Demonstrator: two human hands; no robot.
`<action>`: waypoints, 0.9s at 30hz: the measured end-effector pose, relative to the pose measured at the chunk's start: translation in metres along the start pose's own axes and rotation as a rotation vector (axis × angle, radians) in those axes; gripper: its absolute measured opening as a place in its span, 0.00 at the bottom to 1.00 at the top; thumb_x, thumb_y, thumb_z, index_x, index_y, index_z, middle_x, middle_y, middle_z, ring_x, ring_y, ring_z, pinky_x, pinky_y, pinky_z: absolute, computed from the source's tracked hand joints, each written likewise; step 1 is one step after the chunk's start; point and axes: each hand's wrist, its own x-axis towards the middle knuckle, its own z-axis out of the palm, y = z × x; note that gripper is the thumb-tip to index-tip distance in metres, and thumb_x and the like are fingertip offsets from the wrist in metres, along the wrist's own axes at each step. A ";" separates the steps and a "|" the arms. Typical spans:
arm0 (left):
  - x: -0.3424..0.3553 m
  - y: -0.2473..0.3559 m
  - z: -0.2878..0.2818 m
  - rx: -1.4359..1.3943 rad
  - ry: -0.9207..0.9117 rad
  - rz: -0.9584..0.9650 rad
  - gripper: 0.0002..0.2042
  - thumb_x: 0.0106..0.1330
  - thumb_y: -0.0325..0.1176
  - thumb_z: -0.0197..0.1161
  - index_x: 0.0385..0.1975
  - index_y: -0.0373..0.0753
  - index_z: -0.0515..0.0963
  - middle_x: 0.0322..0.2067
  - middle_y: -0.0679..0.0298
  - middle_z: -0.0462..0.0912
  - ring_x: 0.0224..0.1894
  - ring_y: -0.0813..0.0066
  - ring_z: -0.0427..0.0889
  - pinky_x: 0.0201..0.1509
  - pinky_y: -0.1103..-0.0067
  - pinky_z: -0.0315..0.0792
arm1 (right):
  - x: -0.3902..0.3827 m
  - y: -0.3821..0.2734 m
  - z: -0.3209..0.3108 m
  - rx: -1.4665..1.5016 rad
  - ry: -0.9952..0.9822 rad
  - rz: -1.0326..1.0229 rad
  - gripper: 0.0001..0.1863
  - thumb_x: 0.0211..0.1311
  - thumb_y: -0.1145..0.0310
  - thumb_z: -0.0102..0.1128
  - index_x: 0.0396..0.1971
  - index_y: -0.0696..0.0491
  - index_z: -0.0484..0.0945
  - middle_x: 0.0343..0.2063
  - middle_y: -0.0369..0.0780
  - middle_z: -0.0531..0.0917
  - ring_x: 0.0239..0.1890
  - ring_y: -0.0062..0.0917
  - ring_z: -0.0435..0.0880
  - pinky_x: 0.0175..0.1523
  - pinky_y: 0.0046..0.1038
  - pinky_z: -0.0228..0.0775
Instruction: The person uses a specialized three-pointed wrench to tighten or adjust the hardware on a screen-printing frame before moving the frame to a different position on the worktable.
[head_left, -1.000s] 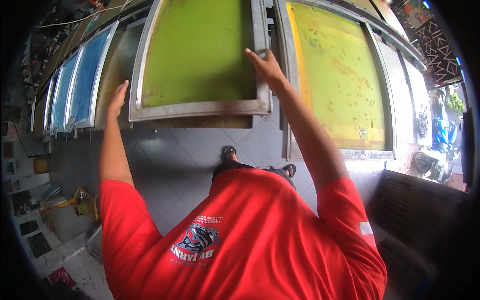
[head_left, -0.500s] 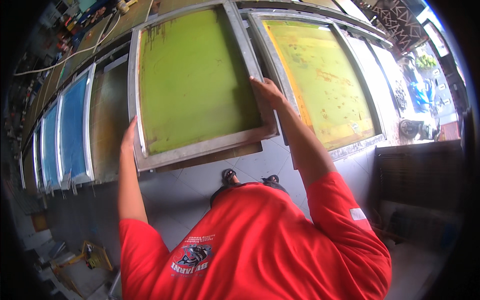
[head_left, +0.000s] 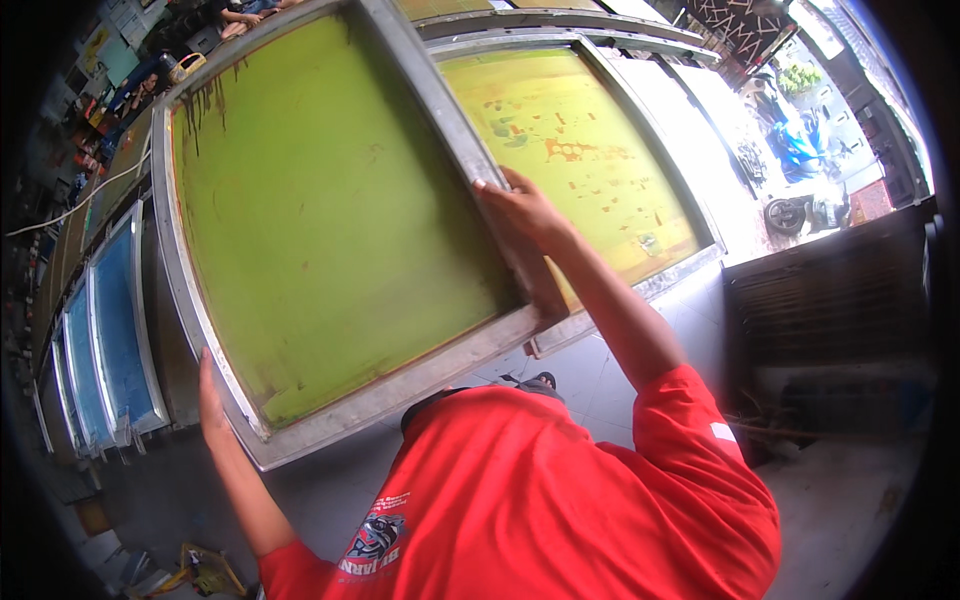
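A large screen printing frame [head_left: 330, 230] with green-coated mesh and a grey metal border is raised and tilted in front of me. My left hand [head_left: 212, 402] grips its lower left edge, most of the fingers hidden behind the border. On the right side bar, my right hand [head_left: 530, 210] is closed with the thumb on top. Dark drip stains run down the mesh near its upper left corner. Just behind and to the right stands a second screen printing frame [head_left: 590, 160], yellow-green with orange patches, partly covered by the held one.
Several blue screens [head_left: 122, 318] stand in a row at the left. A dark slatted panel [head_left: 830, 320] is at the right, below a blue motorbike [head_left: 800, 145]. Grey tiled floor [head_left: 600, 385] shows by my feet. Another person's arms [head_left: 250, 14] appear at the top left.
The green frame has come closer and swung left, its lower left corner dropping toward me. Both hands have moved with it, still gripping. My view has turned somewhat to the right.
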 end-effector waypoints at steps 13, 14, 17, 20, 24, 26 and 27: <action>-0.005 -0.126 0.272 0.236 0.015 0.144 0.24 0.62 0.46 0.53 0.49 0.31 0.70 0.49 0.59 0.72 0.50 0.74 0.71 0.56 0.80 0.61 | -0.062 0.027 -0.369 -0.298 0.277 0.047 0.38 0.52 0.52 0.61 0.54 0.64 0.62 0.49 0.48 0.72 0.52 0.28 0.70 0.55 0.23 0.60; -0.004 -0.137 0.285 0.302 0.036 0.191 0.25 0.62 0.46 0.54 0.50 0.30 0.69 0.50 0.59 0.71 0.52 0.74 0.69 0.57 0.80 0.59 | -0.067 0.018 -0.371 -0.254 0.243 0.065 0.36 0.53 0.53 0.60 0.54 0.64 0.62 0.48 0.47 0.73 0.50 0.27 0.71 0.53 0.22 0.61; 0.005 -0.159 0.335 0.393 0.029 0.196 0.28 0.61 0.48 0.53 0.52 0.29 0.67 0.55 0.57 0.67 0.59 0.72 0.62 0.62 0.79 0.52 | -0.079 0.016 -0.408 -0.099 0.153 0.083 0.31 0.54 0.56 0.60 0.51 0.63 0.66 0.42 0.42 0.77 0.44 0.22 0.75 0.46 0.20 0.66; 0.024 -0.168 0.356 0.420 0.000 0.104 0.30 0.59 0.49 0.55 0.53 0.28 0.65 0.56 0.55 0.64 0.60 0.71 0.61 0.63 0.79 0.50 | -0.065 0.034 -0.435 -0.114 0.240 0.088 0.18 0.60 0.58 0.52 0.41 0.57 0.73 0.30 0.37 0.79 0.32 0.18 0.77 0.37 0.19 0.69; 0.055 -0.181 0.359 0.319 -0.050 0.090 0.30 0.58 0.50 0.56 0.50 0.28 0.69 0.51 0.55 0.70 0.56 0.72 0.66 0.60 0.81 0.55 | -0.054 0.025 -0.440 -0.173 0.162 0.075 0.24 0.56 0.52 0.55 0.43 0.57 0.74 0.32 0.37 0.79 0.34 0.17 0.75 0.39 0.18 0.66; 0.059 -0.182 0.373 0.419 -0.024 0.120 0.30 0.58 0.50 0.56 0.50 0.28 0.68 0.52 0.55 0.70 0.55 0.72 0.66 0.60 0.80 0.55 | -0.041 0.043 -0.455 -0.211 0.177 0.061 0.27 0.54 0.49 0.57 0.43 0.57 0.75 0.33 0.37 0.79 0.35 0.17 0.75 0.40 0.17 0.65; 0.060 -0.181 0.379 0.469 -0.010 0.138 0.30 0.58 0.51 0.56 0.50 0.28 0.68 0.52 0.55 0.70 0.55 0.72 0.66 0.60 0.80 0.55 | -0.035 0.050 -0.462 -0.252 0.199 0.075 0.27 0.54 0.49 0.57 0.43 0.57 0.75 0.33 0.37 0.79 0.35 0.17 0.75 0.40 0.18 0.65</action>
